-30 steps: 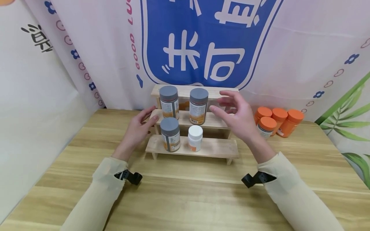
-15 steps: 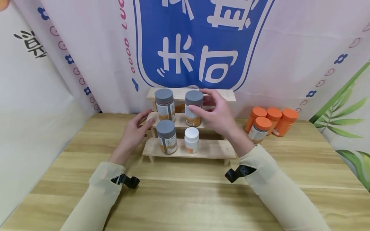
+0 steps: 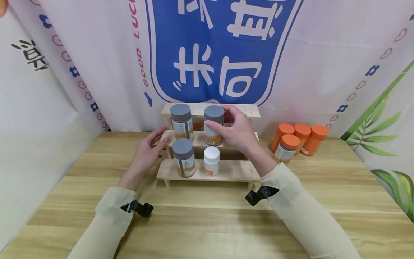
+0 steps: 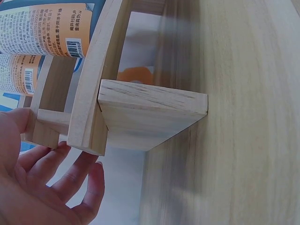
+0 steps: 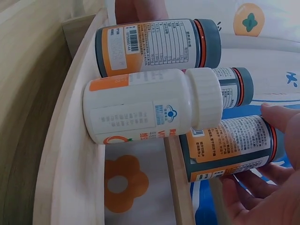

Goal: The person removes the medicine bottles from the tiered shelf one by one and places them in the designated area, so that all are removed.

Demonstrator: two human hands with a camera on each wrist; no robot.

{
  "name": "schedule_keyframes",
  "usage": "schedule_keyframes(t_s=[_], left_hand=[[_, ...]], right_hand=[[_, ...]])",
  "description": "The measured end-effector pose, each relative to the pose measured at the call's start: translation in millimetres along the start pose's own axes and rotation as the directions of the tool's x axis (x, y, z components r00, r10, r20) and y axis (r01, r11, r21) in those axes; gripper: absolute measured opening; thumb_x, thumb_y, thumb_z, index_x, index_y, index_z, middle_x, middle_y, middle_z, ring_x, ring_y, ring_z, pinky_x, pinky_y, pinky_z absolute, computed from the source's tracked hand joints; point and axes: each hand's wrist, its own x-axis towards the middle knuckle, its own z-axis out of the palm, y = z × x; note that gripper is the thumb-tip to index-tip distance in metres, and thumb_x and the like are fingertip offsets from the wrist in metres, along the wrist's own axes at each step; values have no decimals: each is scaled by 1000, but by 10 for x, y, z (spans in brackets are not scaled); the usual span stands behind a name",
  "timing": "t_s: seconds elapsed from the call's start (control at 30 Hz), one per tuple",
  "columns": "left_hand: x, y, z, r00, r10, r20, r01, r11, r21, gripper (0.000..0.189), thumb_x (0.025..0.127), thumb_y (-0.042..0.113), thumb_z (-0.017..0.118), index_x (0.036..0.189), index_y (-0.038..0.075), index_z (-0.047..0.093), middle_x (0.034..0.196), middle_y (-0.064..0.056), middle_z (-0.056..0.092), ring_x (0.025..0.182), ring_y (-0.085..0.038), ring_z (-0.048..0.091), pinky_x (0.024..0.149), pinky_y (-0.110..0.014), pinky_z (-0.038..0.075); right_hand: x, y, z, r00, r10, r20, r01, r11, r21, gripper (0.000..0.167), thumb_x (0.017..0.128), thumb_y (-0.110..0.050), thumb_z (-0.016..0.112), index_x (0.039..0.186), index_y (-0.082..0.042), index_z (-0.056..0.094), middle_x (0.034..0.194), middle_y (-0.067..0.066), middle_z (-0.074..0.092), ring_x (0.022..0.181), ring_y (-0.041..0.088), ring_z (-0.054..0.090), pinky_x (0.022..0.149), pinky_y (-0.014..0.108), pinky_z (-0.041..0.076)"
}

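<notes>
A wooden tiered rack [image 3: 237, 169] carries several supplement bottles. My right hand [image 3: 237, 129] holds a grey-lidded bottle [image 3: 213, 135] on the middle tier, thumb in front and fingers behind; the right wrist view shows this bottle [image 5: 229, 145] between thumb and fingers. To its left stands another grey-lidded bottle [image 3: 182, 124]. On the bottom tier are a third grey-lidded bottle [image 3: 183, 158] and a small white bottle [image 3: 211, 162]. My left hand [image 3: 145, 151] is at the rack's left end, its thumb against the middle tier's edge [image 4: 47, 122] and its fingers loosely spread.
Several orange-lidded bottles [image 3: 302, 133] stand grouped on the wooden table [image 3: 200, 223], right of the rack. Behind the rack hangs a printed curtain [image 3: 207, 54]. A black camera is strapped to each wrist.
My right hand has moved left from beside the rack's right part and taken hold of the right grey-lidded bottle. My left hand stays at the rack's left end. The head view has shifted slightly.
</notes>
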Motion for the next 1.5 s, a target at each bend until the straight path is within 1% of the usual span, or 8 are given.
schedule_keyframes(t_s=[0.13,0.37,0.6,0.87,0.97,1.23,1.4,1.5], left_hand=[[-2,-3,9,1000,0,5,0,1000,-2,63,110,46,55,167,29,36,172,-7,39,126,-35,64,84,-32,55],[-17,-11,12,1000,3,0,-3,1000,-4,64,110,46,55,167,26,35,172,-9,39,124,-36,64,84,-35,56],[-26,-10,4,1000,13,-1,-13,1000,-2,63,110,46,55,167,28,36,173,-8,37,129,-38,63,87,-37,56],[-28,-4,7,1000,8,-5,-8,1000,-1,62,110,46,55,167,30,36,172,-8,38,128,-37,63,86,-37,56],[-31,2,10,1000,2,-5,-2,1000,-3,62,110,47,55,167,30,36,173,-8,38,129,-37,63,87,-37,56],[-36,8,9,1000,3,-8,-3,1000,-4,62,110,46,55,167,29,36,173,-8,36,128,-37,63,86,-34,55],[-37,12,13,1000,14,-12,-14,1000,4,62,110,46,55,167,28,37,172,-9,38,125,-36,64,84,-34,56],[-39,9,12,1000,15,-12,-15,1000,5,62,110,46,55,167,27,37,172,-10,38,125,-36,64,84,-35,57]], right_hand=[[6,-9,-4,1000,19,0,-19,1000,-9,62,94,-38,82,147,-16,57,130,6,66,118,26,62,106,46,55],[1,-12,-47,1000,14,17,-13,1000,-22,58,95,-36,81,144,-13,58,129,7,66,119,27,61,106,47,54],[-48,-17,-143,1000,-1,4,1,1000,-12,58,96,-36,80,145,-13,57,128,8,66,117,28,61,103,47,54],[-90,8,-303,1000,5,-5,-5,1000,-20,59,98,-38,78,145,-11,55,131,10,64,117,28,61,102,44,54],[-107,27,-380,1000,2,-17,-2,1000,-19,60,98,-40,78,145,-10,55,132,10,63,117,28,60,101,42,53],[-198,52,-571,998,23,-62,-23,1000,7,63,97,-43,78,146,-11,54,137,9,64,123,27,59,107,42,51],[-262,117,-673,996,6,-90,-6,1000,6,64,98,-43,77,148,-10,53,136,9,65,123,26,60,107,37,49],[-294,159,-741,994,10,-108,-11,1000,-2,64,98,-42,77,148,-9,53,136,10,65,122,25,60,104,31,50]])
